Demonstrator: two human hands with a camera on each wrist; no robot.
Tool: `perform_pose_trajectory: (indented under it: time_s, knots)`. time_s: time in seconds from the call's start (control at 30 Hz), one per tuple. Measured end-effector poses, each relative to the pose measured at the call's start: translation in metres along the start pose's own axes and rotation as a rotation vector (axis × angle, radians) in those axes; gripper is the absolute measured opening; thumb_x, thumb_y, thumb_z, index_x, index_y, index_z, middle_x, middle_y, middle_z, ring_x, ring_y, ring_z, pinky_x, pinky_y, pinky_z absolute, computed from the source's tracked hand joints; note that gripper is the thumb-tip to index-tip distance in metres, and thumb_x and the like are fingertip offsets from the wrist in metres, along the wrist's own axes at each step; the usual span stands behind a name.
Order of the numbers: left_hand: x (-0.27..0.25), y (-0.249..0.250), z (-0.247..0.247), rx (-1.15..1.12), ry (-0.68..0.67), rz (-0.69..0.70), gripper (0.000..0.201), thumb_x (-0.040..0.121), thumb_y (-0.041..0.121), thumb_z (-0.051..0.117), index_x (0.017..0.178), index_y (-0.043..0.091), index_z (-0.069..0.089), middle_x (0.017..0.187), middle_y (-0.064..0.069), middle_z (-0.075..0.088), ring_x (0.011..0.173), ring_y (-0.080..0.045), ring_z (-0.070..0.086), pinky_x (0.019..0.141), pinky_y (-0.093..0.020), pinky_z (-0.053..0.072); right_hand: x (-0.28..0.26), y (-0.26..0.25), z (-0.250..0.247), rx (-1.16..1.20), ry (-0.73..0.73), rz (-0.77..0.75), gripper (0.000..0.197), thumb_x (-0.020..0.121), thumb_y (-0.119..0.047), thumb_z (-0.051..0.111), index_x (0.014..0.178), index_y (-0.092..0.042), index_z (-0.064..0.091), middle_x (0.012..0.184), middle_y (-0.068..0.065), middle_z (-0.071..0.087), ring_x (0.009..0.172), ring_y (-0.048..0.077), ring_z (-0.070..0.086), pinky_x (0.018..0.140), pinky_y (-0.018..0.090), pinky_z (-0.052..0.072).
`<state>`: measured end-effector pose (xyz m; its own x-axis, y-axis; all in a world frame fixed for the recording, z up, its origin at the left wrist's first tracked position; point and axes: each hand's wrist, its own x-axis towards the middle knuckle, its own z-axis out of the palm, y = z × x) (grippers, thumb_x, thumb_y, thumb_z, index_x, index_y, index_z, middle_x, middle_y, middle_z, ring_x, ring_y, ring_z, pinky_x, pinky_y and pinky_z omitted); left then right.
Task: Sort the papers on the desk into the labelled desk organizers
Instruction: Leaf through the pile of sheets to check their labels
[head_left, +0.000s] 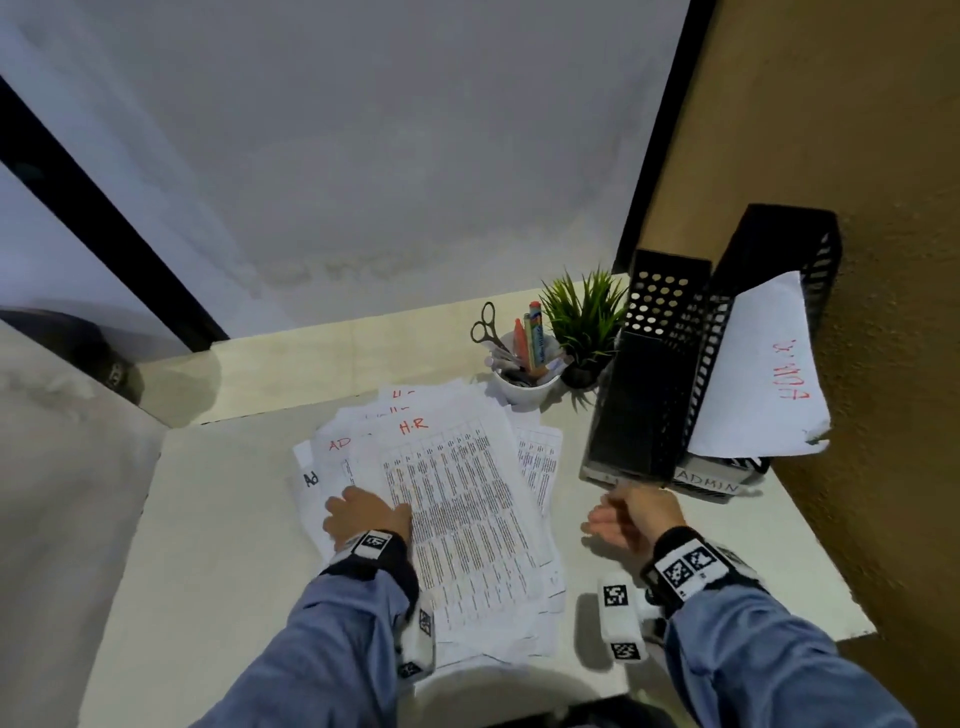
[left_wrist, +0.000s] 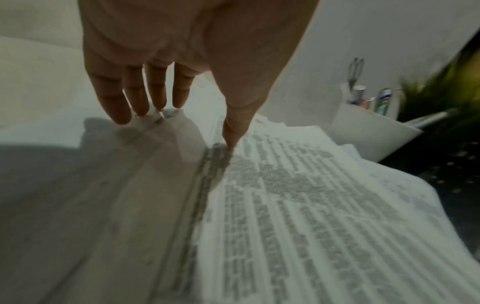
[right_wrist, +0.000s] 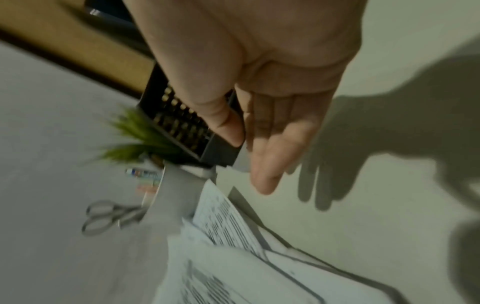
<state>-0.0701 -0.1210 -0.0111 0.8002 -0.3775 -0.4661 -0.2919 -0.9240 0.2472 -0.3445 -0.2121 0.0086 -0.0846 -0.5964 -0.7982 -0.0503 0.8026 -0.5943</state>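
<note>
A loose pile of printed papers (head_left: 457, 514) lies mid-desk; the top sheet is marked "H.R" in red, and sheets marked "AD" stick out on the left. My left hand (head_left: 363, 514) rests on the pile's left edge with straight fingers (left_wrist: 135, 96), the thumb tip pressing the top sheet (left_wrist: 298, 205). My right hand (head_left: 623, 514) hovers open and empty over the desk, just in front of two black mesh organizers (head_left: 649, 374). The right organizer (head_left: 810, 260) bears an "ADMIN" label (head_left: 709, 480) and holds a white sheet (head_left: 763, 374) with red writing. In the right wrist view my right hand (right_wrist: 259, 156) is near the organizer (right_wrist: 182, 125).
A white cup (head_left: 522, 384) with scissors (head_left: 485, 325) and pens stands behind the pile, next to a small green plant (head_left: 584, 322). A brown wall (head_left: 857, 156) borders the desk (head_left: 218, 519) on the right, a pale wall at the back.
</note>
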Motion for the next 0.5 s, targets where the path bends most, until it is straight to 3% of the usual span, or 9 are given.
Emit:
perform_pose_trajectory:
  time_s: [0.1,0.17,0.2,0.27,0.37,0.43,0.5]
  knots:
    - [0.006,-0.015,0.004,-0.069,0.023,-0.026,0.085,0.068,0.041,0.08,0.125,-0.002,0.033,0.129,-0.021,0.038,0.118,-0.04,0.042,0.095,-0.048,0.04,-0.006,0.009,0.025,-0.154,-0.127,-0.139,0.017,0.087,0.001,0.052,0.071,-0.001,0.055,0.054,0.018,0.055,0.039,0.024,0.053,0.045,0.028,0.046]
    - [0.01,-0.02,0.007,-0.158,0.009,-0.048,0.088,0.066,0.038,0.083,0.125,-0.001,0.032,0.129,-0.023,0.041,0.117,-0.041,0.046,0.093,-0.048,0.043,-0.008,0.016,0.043,-0.351,-0.16,-0.306,0.017,0.085,-0.002,0.057,0.07,-0.007,0.062,0.067,0.014,0.062,0.058,0.024,0.057,0.061,0.032,0.048]
    - [0.012,-0.022,0.008,-0.214,-0.009,-0.053,0.087,0.066,0.035,0.083,0.125,-0.001,0.031,0.128,-0.024,0.043,0.115,-0.042,0.048,0.091,-0.048,0.044,-0.009,0.019,0.052,-0.442,-0.152,-0.386,0.014,0.085,-0.004,0.059,0.074,-0.01,0.065,0.074,0.009,0.065,0.067,0.021,0.06,0.067,0.029,0.048]
    - [0.015,-0.028,0.008,-0.307,-0.048,-0.032,0.079,0.069,0.028,0.082,0.123,-0.001,0.033,0.124,-0.023,0.05,0.112,-0.041,0.054,0.088,-0.045,0.047,-0.015,0.026,0.07,-0.519,-0.17,-0.455,0.008,0.083,-0.007,0.061,0.078,-0.013,0.063,0.076,0.0,0.06,0.069,0.012,0.056,0.064,0.02,0.043]
    - [0.017,-0.037,0.006,-0.357,-0.075,0.055,0.05,0.076,0.02,0.075,0.11,0.004,0.041,0.112,-0.02,0.057,0.104,-0.036,0.058,0.081,-0.036,0.045,-0.015,0.032,0.09,-0.626,-0.181,-0.51,0.02,0.076,-0.011,0.061,0.066,-0.023,0.05,0.07,-0.008,0.046,0.063,0.01,0.046,0.061,0.022,0.038]
    - [0.016,-0.041,0.006,-0.342,-0.058,0.155,0.028,0.081,0.016,0.069,0.095,0.007,0.046,0.1,-0.018,0.059,0.097,-0.034,0.059,0.072,-0.031,0.04,-0.016,0.032,0.098,-0.647,-0.131,-0.527,0.011,0.077,-0.01,0.062,0.078,-0.02,0.058,0.078,-0.004,0.049,0.072,0.017,0.052,0.071,0.027,0.044]
    - [0.018,-0.047,0.007,-0.374,-0.009,0.241,0.015,0.085,0.015,0.064,0.088,0.002,0.059,0.094,-0.019,0.065,0.088,-0.034,0.06,0.068,-0.032,0.041,-0.018,0.031,0.103,-0.604,-0.106,-0.543,0.017,0.076,-0.006,0.061,0.068,-0.016,0.05,0.066,-0.002,0.042,0.059,0.016,0.045,0.059,0.026,0.039]
